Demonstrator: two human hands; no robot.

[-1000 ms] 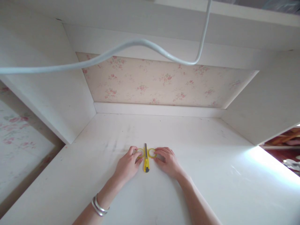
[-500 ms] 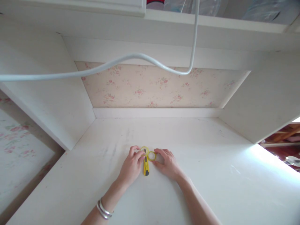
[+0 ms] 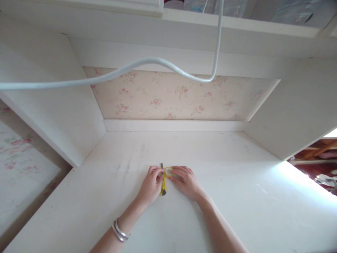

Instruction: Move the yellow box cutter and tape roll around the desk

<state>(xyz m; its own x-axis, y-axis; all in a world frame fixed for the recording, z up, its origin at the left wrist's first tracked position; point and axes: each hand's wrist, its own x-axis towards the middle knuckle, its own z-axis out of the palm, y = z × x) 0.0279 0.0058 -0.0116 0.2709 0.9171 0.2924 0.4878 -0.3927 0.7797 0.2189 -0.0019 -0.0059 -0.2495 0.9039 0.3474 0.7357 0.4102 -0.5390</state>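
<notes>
On the white desk top (image 3: 237,211), a yellow utility knife (image 3: 163,186) lies pointing away from me, between my two hands. Just right of its tip sits a small yellow tape ring (image 3: 169,171); I can make out only one ring, and whether a second lies under it is hidden. My left hand (image 3: 150,185), with silver bangles on the wrist, has its fingers curled in a pinch at the ring's left edge, over the knife. My right hand (image 3: 186,182) rests on the desk with its fingertips closed against the ring's right side.
White side panels (image 3: 60,116) and a floral-papered back wall (image 3: 173,95) enclose the desk niche. A white cable (image 3: 147,63) sags across the upper view. A shelf (image 3: 237,21) with plastic-wrapped things runs above. The desk's right edge opens onto a lit room.
One second ago two yellow rings lay either side of the knife. My left hand carried its ring rightward over the knife to the right ring. Both hands have closed in together.
</notes>
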